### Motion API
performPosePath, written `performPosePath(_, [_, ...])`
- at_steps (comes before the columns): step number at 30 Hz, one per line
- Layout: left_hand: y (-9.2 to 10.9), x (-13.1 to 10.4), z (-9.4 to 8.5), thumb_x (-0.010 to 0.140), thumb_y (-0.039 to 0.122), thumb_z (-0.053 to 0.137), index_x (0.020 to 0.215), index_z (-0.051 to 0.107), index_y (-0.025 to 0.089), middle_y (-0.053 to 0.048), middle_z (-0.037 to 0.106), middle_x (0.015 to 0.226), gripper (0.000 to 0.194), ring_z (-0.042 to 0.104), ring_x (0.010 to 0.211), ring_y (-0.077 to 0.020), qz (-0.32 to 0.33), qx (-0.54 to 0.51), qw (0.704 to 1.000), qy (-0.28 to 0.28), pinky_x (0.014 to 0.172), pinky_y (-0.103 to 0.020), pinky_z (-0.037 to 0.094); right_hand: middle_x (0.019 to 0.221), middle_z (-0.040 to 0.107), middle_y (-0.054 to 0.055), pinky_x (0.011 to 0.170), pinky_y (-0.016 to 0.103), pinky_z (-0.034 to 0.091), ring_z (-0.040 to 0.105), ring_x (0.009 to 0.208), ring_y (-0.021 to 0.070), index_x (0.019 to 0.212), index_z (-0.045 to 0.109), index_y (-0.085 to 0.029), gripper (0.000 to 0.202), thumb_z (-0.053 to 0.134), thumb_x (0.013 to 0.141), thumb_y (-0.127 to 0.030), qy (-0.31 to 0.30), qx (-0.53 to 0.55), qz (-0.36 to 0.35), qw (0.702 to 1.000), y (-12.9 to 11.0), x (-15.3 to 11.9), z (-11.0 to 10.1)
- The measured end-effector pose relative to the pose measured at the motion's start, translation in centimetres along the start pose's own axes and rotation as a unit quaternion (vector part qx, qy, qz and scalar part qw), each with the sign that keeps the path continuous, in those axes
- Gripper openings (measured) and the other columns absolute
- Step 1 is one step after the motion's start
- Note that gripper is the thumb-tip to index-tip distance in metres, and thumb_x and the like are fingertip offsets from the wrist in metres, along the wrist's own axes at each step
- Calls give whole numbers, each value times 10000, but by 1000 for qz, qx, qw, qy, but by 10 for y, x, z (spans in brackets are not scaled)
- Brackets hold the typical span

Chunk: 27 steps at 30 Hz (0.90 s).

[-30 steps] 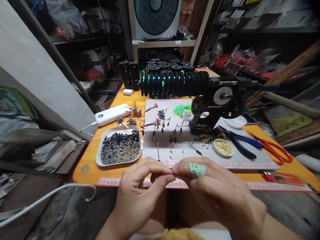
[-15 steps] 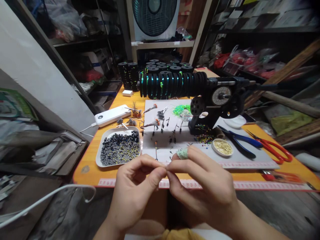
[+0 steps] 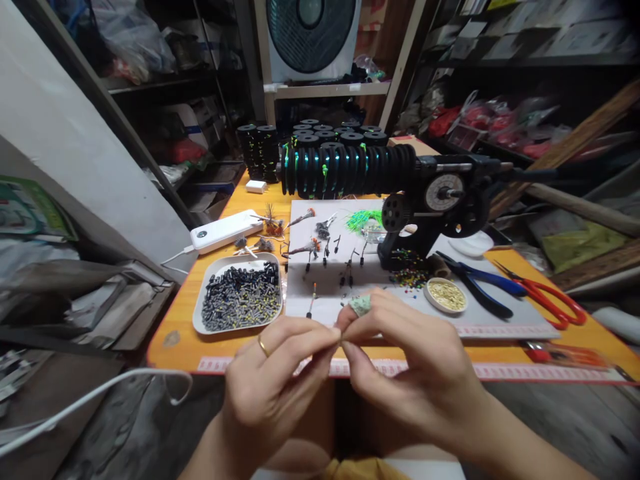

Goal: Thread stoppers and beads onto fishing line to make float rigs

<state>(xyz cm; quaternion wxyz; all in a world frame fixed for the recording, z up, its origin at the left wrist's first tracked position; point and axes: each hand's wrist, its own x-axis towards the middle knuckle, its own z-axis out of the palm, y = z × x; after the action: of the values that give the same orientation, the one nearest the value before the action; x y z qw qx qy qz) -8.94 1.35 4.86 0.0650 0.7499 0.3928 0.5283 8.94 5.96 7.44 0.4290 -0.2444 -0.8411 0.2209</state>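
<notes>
My left hand (image 3: 285, 373) and my right hand (image 3: 407, 360) meet fingertip to fingertip over the table's front edge. Both are closed in a pinch; whatever lies between the tips is too small to make out. A gold ring shows on the left hand, and green tape (image 3: 360, 305) wraps a finger of the right. Just beyond the fingers, small black-tipped pieces (image 3: 351, 277) and a thin orange-tipped piece (image 3: 313, 299) lie on a white board (image 3: 300, 270). Left of my hands stands a white tray (image 3: 197, 313) full of small black, grey and yellow tubes.
A black machine (image 3: 435, 220) carries a row of black spools (image 3: 345, 170). On the right lie blue-handled pliers (image 3: 480, 287), red-handled scissors (image 3: 550, 297) and a dish of gold bits (image 3: 447, 295). A white power bank (image 3: 225, 231) sits at the left, and a pink measuring tape (image 3: 540, 371) runs along the edge.
My left hand has turned so its back and the ring show. The pinched fingertips have shifted slightly right. The right hand keeps its pinch.
</notes>
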Motion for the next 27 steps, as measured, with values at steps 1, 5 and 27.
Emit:
performPosePath(1, [-1, 0, -2, 841, -22, 650, 1064, 667, 155, -57, 733, 903, 286, 696, 812, -138, 16, 4, 1000, -12, 743, -212, 559, 781, 614, 12, 686, 298, 475, 571, 733, 146, 845, 585, -188, 136, 580, 861, -53, -15, 11, 12, 1000, 0, 0, -2])
performPosePath(5, [-2, 5, -4, 836, 2, 662, 1029, 651, 153, -49, 719, 847, 245, 660, 754, -145, 43, 20, 998, -33, 728, -249, 548, 824, 620, 8, 684, 283, 464, 576, 773, 149, 881, 575, -197, 125, 585, 873, -73, -67, 33, 30, 997, 1, -2, -6])
performPosePath(27, [8, -3, 17, 857, 231, 725, 785, 697, 209, 45, 627, 689, 80, 539, 590, -53, -367, -396, 838, 78, 586, -116, 459, 888, 666, 55, 714, 210, 522, 602, 776, 118, 1021, 644, -142, 227, 603, 852, 4, 85, -23, -22, 996, -4, -11, 16])
